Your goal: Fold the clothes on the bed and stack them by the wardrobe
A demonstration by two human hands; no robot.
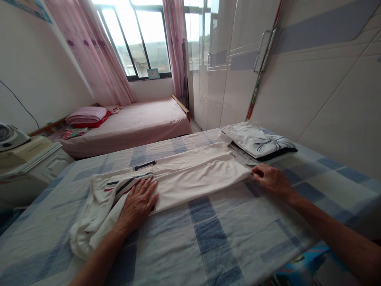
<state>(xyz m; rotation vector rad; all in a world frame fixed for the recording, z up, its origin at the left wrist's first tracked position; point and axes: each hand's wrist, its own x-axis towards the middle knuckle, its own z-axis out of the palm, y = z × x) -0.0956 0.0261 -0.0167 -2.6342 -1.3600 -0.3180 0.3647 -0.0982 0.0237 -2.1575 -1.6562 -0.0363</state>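
A: Closest to us is the left forearm [102, 252], cut off at the bottom. The left hand [138, 200] lies flat, fingers slightly spread, on a white garment [199, 176] across the checked cloth [166, 246], partly covering the striped print [127, 186]. And the other?

B: The right hand [271, 179] is closed up, thumb and finger pinching the garment's end. Past that we've got folded clothes [248, 140]. Blue thing [309, 259] below the cloth's edge? Too blurry for us.
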